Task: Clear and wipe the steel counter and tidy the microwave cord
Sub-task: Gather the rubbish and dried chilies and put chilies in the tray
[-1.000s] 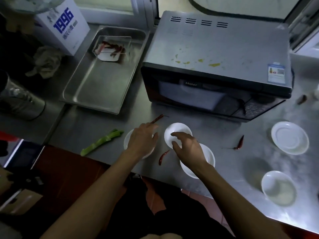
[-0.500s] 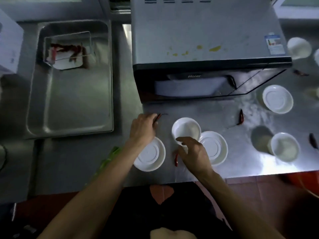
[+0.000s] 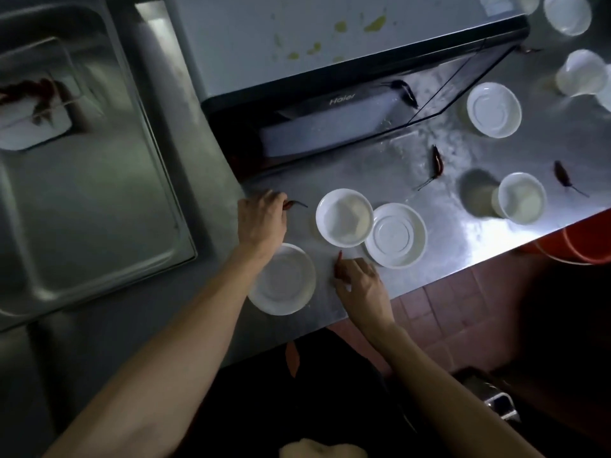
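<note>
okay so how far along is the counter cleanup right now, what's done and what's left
Done: some chilies already sit in the tray.
In hand: left hand pinches one dried chili; right hand reaches another.
Left: two loose chilies, white dishes on the counter; no wiping evident; cord unseen.

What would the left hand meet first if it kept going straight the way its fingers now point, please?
The left hand points up the counter toward the microwave. Its fingers are already at a dried chili; past that, the microwave's dark front looks like the next thing in line, though depth is hard to judge.
</note>
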A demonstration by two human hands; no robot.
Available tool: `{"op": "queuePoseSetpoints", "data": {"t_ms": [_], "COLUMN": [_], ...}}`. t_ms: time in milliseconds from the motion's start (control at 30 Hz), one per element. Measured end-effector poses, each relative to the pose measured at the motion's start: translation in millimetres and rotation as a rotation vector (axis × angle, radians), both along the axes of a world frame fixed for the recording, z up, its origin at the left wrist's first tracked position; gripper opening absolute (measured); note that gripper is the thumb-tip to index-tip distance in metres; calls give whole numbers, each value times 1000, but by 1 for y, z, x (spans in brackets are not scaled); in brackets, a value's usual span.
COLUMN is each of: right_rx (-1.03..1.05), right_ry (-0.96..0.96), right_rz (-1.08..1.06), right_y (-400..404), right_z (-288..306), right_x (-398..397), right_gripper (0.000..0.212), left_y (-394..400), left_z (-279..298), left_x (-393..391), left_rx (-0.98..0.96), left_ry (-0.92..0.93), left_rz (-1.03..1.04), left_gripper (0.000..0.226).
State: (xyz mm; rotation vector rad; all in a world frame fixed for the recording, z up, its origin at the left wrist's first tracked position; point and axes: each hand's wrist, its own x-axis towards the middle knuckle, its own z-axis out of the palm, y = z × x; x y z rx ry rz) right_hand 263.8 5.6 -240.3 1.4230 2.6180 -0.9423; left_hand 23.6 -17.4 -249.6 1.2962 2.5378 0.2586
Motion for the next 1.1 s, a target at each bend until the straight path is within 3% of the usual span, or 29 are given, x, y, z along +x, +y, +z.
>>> {"op": "queuePoseSetpoints", "data": {"t_ms": [100, 367, 600, 1100], "right_rx": [-9, 72, 67, 94], "right_ry": [-42, -48, 114, 470], "right_rz": [2, 63, 115, 304], "right_y": [-4, 1, 6, 14], "right_z": [-7, -13, -5, 47], "right_x": [-4, -9, 14, -28], "right_gripper": [27, 30, 5, 14], "left_y": [-2, -16, -34, -88], "left_z": [0, 5, 20, 81], "left_x": [3, 12, 29, 47], "left_rx": [-31, -39, 22, 164], "left_ry": [30, -4, -5, 108], "left_rz": [-17, 4, 38, 135], "left_gripper": [8, 12, 9, 21]}}
